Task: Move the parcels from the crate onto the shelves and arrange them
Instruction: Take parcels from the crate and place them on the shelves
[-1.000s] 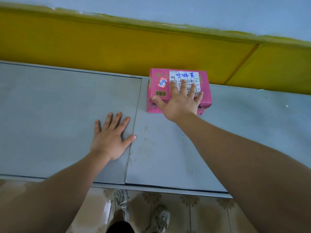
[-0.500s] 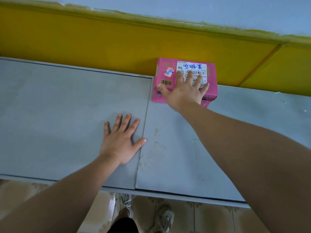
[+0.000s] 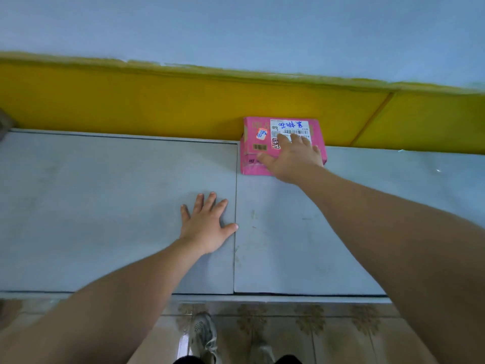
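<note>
Right hand (image 3: 294,160), fingers flat, presses the pink parcel (image 3: 249,156) at one o'clock (likely light, stiff: grip its sides); left hand (image 3: 207,227) lies splayed on the shelf (image 3: 105,206).

Grey shelf top (image 3: 105,206) spans the frame: two flat panels, with a seam (image 3: 235,219) near the middle and faint scuffs just right of it. Behind the shelf top is a yellow wall band (image 3: 157,106) with a ragged painted upper edge. Higher behind the shelf top is a pale blue wall (image 3: 236,27). Below the shelf top's front edge are glossy beige floor tiles (image 3: 328,337) with brown floral motifs. Light is soft and even.
</note>
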Demonstrator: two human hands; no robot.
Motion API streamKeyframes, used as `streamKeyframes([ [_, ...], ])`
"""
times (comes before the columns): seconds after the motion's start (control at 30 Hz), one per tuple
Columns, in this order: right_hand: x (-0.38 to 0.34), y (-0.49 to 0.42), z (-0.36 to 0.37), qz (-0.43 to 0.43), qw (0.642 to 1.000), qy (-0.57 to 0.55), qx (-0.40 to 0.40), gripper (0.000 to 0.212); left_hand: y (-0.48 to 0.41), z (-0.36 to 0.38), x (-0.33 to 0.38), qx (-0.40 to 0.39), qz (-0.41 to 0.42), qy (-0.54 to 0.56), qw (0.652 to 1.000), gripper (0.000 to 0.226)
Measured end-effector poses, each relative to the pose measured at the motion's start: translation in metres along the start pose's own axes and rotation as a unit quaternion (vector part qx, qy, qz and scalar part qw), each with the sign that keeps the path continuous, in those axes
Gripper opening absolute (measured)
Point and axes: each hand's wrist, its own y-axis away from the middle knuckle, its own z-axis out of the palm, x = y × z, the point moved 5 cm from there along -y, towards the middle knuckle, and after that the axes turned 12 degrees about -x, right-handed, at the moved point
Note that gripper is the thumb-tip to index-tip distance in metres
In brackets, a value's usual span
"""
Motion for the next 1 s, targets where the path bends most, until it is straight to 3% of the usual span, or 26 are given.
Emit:
streamKeyframes([
  [0.23, -0.021, 0.04, -0.036, -0.082, 0.997, 0.013, 0.001, 0.076, 0.063, -0.086, 0.008, 0.129, 0.023, 0.038, 0.991, 0.065],
  [0.47, -0.088, 0.088, -0.068, -0.196, 0.975, 0.095, 0.032, 0.072, 0.16, -0.117, -0.023, 0.119, -0.092, -0.059, 0.987, 0.071],
  [0.73, -0.227, 0.177, -0.084, -0.343, 0.924, 0.152, 0.071, 0.068, 0.287, -0.127, -0.105, 0.175, -0.211, -0.038, 0.961, 0.073],
  [1.0, -0.405, 0.293, -0.035, -0.461, 0.849, 0.239, 0.097, 0.071, 0.431, -0.086, -0.227, 0.202, -0.315, 0.038, 0.927, 0.07],
])
